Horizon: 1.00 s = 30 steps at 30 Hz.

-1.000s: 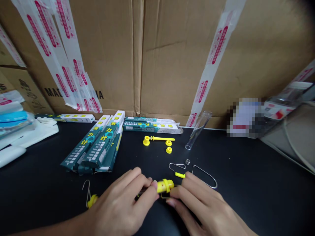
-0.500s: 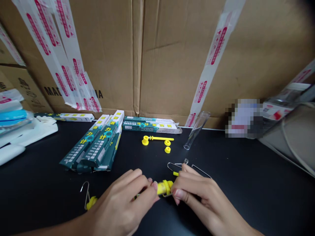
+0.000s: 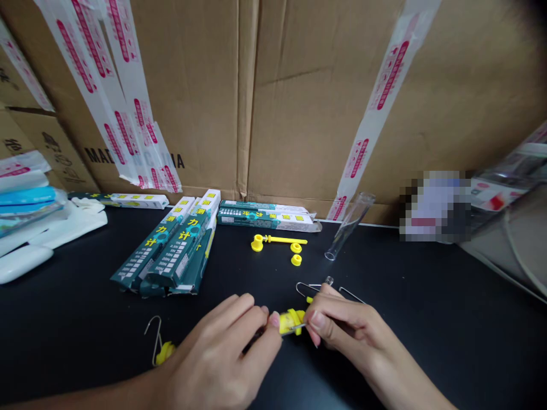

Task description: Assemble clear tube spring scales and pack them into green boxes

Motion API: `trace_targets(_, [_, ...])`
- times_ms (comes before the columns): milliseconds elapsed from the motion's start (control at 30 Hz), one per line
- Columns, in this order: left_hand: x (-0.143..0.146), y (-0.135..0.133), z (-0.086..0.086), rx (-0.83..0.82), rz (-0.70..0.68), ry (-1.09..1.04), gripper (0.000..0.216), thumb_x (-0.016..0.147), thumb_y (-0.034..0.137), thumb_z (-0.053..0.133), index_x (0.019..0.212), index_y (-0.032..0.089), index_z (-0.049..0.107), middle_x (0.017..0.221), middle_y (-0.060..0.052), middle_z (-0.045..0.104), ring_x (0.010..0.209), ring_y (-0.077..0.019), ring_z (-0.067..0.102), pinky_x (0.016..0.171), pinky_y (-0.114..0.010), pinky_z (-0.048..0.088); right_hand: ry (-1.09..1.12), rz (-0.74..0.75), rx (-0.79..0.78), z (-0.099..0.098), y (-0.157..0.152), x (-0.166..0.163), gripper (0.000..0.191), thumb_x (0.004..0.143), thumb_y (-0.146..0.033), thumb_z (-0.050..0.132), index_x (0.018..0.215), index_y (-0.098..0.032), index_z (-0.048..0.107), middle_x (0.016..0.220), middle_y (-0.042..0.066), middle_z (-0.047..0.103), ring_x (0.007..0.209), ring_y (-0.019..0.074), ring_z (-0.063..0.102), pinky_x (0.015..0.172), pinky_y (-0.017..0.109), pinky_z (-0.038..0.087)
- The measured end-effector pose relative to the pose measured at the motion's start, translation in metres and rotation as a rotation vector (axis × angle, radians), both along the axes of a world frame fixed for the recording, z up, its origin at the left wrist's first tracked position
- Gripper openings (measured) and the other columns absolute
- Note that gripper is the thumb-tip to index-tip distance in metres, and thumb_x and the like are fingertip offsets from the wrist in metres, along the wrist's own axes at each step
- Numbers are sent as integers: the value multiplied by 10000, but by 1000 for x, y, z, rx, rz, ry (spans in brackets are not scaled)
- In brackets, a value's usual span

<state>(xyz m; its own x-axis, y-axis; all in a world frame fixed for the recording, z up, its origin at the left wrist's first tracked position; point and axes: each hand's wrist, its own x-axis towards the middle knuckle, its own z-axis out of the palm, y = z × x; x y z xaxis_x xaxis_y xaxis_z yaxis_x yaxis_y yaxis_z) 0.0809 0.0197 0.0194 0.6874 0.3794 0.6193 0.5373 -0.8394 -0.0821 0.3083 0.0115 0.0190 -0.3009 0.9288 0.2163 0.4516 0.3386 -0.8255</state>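
Observation:
My left hand (image 3: 226,347) is closed around the body of a spring scale, most of it hidden by the fingers. Its yellow end cap (image 3: 293,322) sticks out toward my right hand (image 3: 342,327). A thin metal wire, seemingly the scale's hook, runs along the cap into the pinched thumb and fingers of my right hand. Left of my left wrist, a bent wire hook (image 3: 154,336) rises from a yellow fitting (image 3: 164,353); whether it belongs to the held scale is hidden. Behind my right hand lie more bent wire (image 3: 302,289) and a small spring (image 3: 329,281).
Beyond my hands lie a yellow rod (image 3: 286,240), a yellow cap (image 3: 257,244), two small yellow rings (image 3: 296,259) and a clear tube (image 3: 348,228). Green-and-white spring scale boxes (image 3: 171,250) stack at the left. Large cardboard cartons (image 3: 205,102) wall off the back; white gloves (image 3: 85,219) lie far left.
My right fingers have shifted slightly at the cap, and a wire now shows between the cap and the fingertips. The whole view has moved a little; other things stay put.

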Motion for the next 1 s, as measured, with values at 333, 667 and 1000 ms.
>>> trace_targets(333, [1,8,2,-29,-25,23,394,1063,32,286,1040,108,673,774,-36,703,693,-201,683,713,-339,599,-166,65,517,4,-7,2,222,1060,-193,509,895,-194,658,754,5,722,619,150,577,592,266,478])
trace_targets(667, [0,7,-2,-61,-73,10,338,1057,48,315,1065,89,650,805,-51,688,703,-213,678,766,-393,616,-786,77,1154,25,-16,8,529,1069,-19,224,926,-142,719,800,16,845,701,184,781,720,305,552])
trace_targets(1000, [5,5,-2,-155,-41,-46,304,1071,87,370,930,138,635,756,-17,629,678,-177,619,684,-303,571,-740,83,1194,22,-8,4,503,1053,-30,278,899,-117,749,718,69,813,669,187,755,683,304,581])
